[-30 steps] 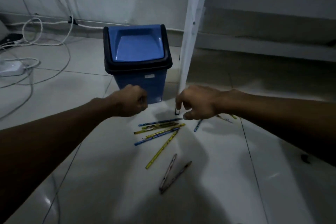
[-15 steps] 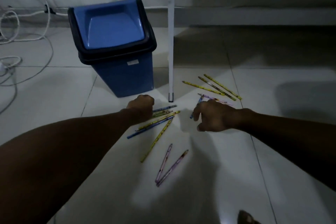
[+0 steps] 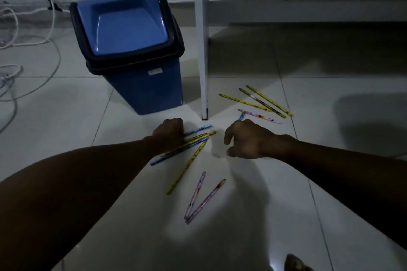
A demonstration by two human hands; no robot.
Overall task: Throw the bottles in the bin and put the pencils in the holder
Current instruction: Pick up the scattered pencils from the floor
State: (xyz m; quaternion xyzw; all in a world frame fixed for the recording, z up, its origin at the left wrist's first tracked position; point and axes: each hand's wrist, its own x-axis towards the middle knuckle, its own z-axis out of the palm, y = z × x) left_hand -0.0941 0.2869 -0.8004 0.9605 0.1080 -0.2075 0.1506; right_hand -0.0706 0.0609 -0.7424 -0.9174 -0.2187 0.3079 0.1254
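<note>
Head view: left hand [image 3: 169, 134] fisted, knuckles up, clamped on a bundle of pencils [image 3: 193, 138] low over the floor [image 3: 253, 215] by the blue bin [image 3: 132, 50]. Right hand [image 3: 246, 141] hovers, fingers loosely curled apart, empty. 2 purple pencils [image 3: 202, 198] lie nearer.

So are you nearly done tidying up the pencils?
Not nearly. No bottles lie in view. The left hand is closed on a bunch of pencils; the right hand is open, empty. Still on the floor: yellow pencils and pink ones. No holder is in view.
</note>
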